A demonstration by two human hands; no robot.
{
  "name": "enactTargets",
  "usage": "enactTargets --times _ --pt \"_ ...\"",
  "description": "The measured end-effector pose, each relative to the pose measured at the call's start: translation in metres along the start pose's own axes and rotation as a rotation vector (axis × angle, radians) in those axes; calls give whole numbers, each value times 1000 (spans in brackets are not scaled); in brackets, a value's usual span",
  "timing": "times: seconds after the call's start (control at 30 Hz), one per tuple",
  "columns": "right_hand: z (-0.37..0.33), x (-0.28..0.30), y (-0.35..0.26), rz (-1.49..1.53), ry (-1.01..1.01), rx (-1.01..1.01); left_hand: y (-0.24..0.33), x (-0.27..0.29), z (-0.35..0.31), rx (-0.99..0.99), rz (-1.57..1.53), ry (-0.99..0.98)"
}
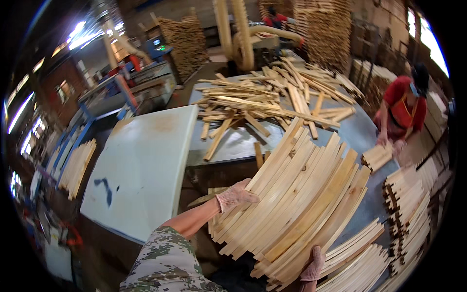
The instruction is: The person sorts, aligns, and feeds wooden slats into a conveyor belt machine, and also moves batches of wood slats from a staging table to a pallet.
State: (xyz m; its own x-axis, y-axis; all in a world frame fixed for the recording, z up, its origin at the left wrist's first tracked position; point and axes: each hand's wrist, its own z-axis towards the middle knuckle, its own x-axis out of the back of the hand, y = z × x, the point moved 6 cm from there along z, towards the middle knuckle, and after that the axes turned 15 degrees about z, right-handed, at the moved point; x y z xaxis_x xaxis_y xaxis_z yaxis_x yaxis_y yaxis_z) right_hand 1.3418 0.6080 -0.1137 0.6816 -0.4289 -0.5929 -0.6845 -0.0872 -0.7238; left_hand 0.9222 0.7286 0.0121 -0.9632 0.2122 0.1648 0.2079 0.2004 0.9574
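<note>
A wide row of pale wooden strips (292, 194) lies side by side between my two gloved hands, their ends uneven. My left hand (237, 195), in a pinkish knit glove, is closed on the row's left edge, with the thumb over the top. At the near right edge, my right hand (314, 265) grips the row from the other side, thumb up along the outer strip. The fingers under the strips are hidden on both hands. Several strips are darker, and a few show knots.
A jumbled heap of loose strips (272, 97) covers the far part of the grey metal table (357, 129). A pale board (141, 165) stands at left. On the right, a person in red (404, 107) handles a small bundle (377, 156) near stacked strips (408, 214).
</note>
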Motion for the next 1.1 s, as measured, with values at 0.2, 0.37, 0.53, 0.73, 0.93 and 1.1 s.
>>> enactTargets --times 0.2,0.37,0.53,0.73,0.93,1.1 --pt "-78 -104 -11 -187 -344 -117 -8 61 -178 -3 -135 322" --pt "-152 -181 40 -108 -495 -343 -40 116 -316 96 69 521" --pt "-212 -240 124 -404 -627 -485 -102 170 -458 166 -32 717" --pt "-319 -326 218 -545 -753 -609 -175 260 -577 262 -275 747" --pt "-390 -364 337 -374 -706 -685 -248 363 -640 409 -220 725" --pt "-425 -393 365 -422 -611 -674 -244 422 -648 348 -65 735"
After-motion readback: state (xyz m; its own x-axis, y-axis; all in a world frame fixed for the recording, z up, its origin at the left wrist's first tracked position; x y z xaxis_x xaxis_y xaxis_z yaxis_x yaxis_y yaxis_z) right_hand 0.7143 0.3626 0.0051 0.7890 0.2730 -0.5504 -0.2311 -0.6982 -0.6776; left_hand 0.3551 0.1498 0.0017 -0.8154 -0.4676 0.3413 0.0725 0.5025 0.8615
